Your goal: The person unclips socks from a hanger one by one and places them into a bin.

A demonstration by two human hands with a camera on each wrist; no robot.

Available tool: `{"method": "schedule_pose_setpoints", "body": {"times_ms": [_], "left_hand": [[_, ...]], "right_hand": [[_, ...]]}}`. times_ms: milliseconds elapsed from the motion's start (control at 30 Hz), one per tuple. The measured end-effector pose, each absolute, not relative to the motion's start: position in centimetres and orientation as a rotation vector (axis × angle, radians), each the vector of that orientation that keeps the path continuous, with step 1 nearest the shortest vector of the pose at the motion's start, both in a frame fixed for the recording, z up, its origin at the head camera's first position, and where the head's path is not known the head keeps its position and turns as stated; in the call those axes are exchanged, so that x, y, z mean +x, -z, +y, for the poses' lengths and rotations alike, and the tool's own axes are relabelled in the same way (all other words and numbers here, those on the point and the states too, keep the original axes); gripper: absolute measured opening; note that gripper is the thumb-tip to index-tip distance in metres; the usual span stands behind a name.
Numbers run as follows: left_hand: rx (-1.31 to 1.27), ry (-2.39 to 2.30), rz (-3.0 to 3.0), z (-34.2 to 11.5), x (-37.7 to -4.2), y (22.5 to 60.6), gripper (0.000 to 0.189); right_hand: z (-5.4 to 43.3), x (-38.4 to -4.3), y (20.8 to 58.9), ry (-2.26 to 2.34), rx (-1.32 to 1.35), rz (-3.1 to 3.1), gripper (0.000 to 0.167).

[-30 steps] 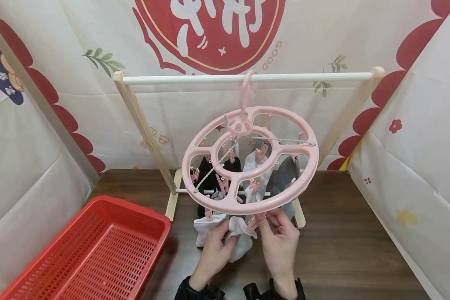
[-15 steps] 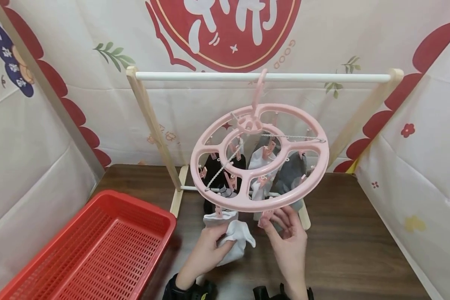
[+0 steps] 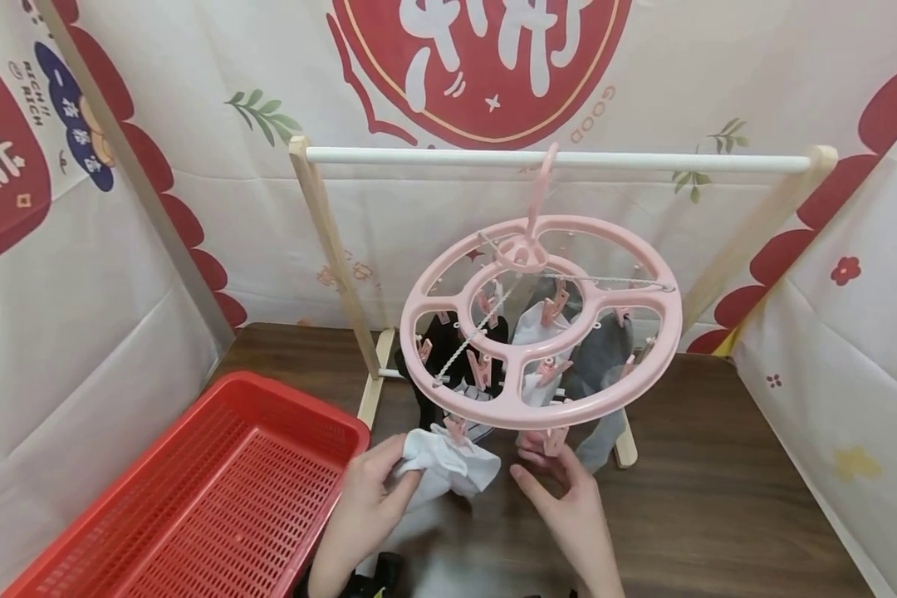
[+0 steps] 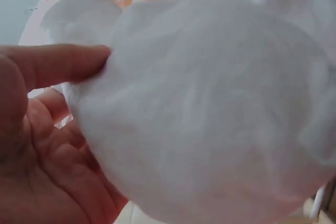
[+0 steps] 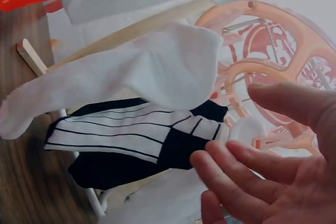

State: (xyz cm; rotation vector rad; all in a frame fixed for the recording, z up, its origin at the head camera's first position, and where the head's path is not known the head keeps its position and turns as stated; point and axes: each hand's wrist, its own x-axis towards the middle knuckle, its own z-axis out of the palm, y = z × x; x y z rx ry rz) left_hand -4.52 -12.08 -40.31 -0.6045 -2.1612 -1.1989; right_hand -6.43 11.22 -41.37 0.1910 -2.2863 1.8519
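Observation:
My left hand (image 3: 366, 502) pinches a white sock (image 4: 199, 103) between thumb and fingers. In the head view this sock overlaps a pink clothespin (image 3: 456, 429) at the hanger's front. Behind it another white sock (image 5: 152, 66) hangs, seen in the right wrist view. My right hand (image 3: 571, 507) is below the front rim, fingers spread and relaxed, close to a dangling pink clothespin (image 3: 556, 440). Nothing lies between its thumb and fingers. The round pink clip hanger (image 3: 519, 353) hangs from a white rod. A black-and-white striped sock (image 5: 110, 129) is beside my right fingers.
Black, white and grey socks (image 3: 601, 353) hang under the hanger. The wooden stand (image 3: 325, 232) carries the white rod (image 3: 433, 158) across the back. At left a red plastic basket (image 3: 232, 507) sits on the brown table (image 3: 740, 465). Printed cloth walls surround it.
The white sock in my left hand came away from the front clothespin and moved left beside the other front clothespin. My right fingers let go of the clothespin and spread. The head view turned left.

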Motion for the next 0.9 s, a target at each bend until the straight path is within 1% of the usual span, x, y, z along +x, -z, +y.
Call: {"method": "schedule_pose_setpoints", "body": {"times_ms": [133, 300, 467, 600, 767, 867, 900], "left_hand": [[-0.462, 1.118, -2.121, -13.5, -3.7, 40.2, 0.03], [-0.275, 1.006, -2.088, -15.4, -2.7, 39.5, 0.031], [-0.029, 0.941, -2.103, -16.9, -1.7, 38.5, 0.026], [0.145, 0.912, -2.091, -17.7, -1.1, 38.1, 0.02], [0.274, 0.83, -2.153, -18.2, -0.8, 38.4, 0.017], [0.339, 0.764, -2.197, -18.3, -0.6, 38.8, 0.016], [0.354, 0.738, -2.194, -18.4, -0.6, 38.9, 0.015]], "right_hand": [[10.7, -6.4, 41.9, -1.711, 0.276, -2.398, 0.041], [9.5, -6.5, 41.9, -1.534, 0.396, -2.477, 0.057], [7.8, -6.8, 41.2, -1.45, 0.455, -2.463, 0.067], [6.4, -7.2, 40.4, -1.478, 0.444, -2.435, 0.071], [4.7, -7.6, 39.6, -1.566, 0.436, -2.402, 0.062], [3.8, -7.7, 39.2, -1.59, 0.443, -2.387, 0.045], [3.6, -7.7, 39.1, -1.588, 0.447, -2.38, 0.043]]}}
